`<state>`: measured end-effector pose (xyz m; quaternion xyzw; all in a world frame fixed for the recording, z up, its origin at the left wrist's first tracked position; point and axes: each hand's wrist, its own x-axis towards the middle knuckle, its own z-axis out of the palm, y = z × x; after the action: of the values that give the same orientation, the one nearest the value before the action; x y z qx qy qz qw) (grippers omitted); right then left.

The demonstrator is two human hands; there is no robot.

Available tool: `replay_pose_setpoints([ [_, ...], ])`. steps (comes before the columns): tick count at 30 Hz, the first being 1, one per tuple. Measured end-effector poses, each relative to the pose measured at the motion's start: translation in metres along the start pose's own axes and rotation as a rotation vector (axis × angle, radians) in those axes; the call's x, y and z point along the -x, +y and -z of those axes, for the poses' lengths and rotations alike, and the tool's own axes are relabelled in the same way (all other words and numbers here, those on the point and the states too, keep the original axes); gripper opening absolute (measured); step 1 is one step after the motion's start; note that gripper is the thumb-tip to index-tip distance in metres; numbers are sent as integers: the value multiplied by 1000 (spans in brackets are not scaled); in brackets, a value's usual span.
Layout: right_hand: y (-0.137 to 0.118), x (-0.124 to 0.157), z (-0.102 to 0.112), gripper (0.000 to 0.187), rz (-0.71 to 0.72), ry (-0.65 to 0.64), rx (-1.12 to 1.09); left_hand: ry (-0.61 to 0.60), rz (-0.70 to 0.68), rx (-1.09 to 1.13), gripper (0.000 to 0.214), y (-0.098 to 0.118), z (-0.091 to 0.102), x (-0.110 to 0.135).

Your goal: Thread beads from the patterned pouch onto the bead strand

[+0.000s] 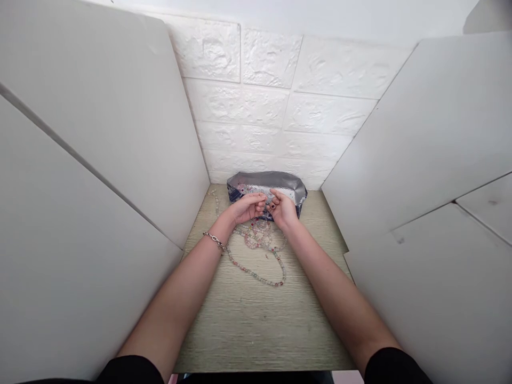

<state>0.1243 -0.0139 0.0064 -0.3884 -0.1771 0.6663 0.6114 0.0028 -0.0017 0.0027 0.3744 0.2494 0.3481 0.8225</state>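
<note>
Your left hand and right hand have fingers curled close, their pinch unclear, above the bead strand at lower centre, which should handle light, limp and slippery, best gripped between fingertips along its loop.

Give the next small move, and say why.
Probably dip the bare right hand into the open silver-lined foil bag for coloured beads: several show inside, and that hand is at the bag's near side, beside the bare left hand.
</note>
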Motion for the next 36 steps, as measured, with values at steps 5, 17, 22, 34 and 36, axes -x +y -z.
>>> replay_pose_setpoints([
  [5, 6, -4, 3, 17, 84, -53, -11, -8, 51, -16, 12, 0, 1, -2],
  [17, 13, -5, 10, 14, 54, -158, -59, 24, 3, -29, 7, 2, -1, -2],
  [22, 14, -4, 8, 12, -1, -170, -104, 69, -15, -106, 6, 1, -5, -4],
  [34, 16, -6, 11, 18, -11, -214, -98, 85, -55, -213, 18, -3, -6, -7],
  [36, 16, -6, 10, 19, -10, -223, -93, 87, -52, -215, 19, -4, -6, -6],
])
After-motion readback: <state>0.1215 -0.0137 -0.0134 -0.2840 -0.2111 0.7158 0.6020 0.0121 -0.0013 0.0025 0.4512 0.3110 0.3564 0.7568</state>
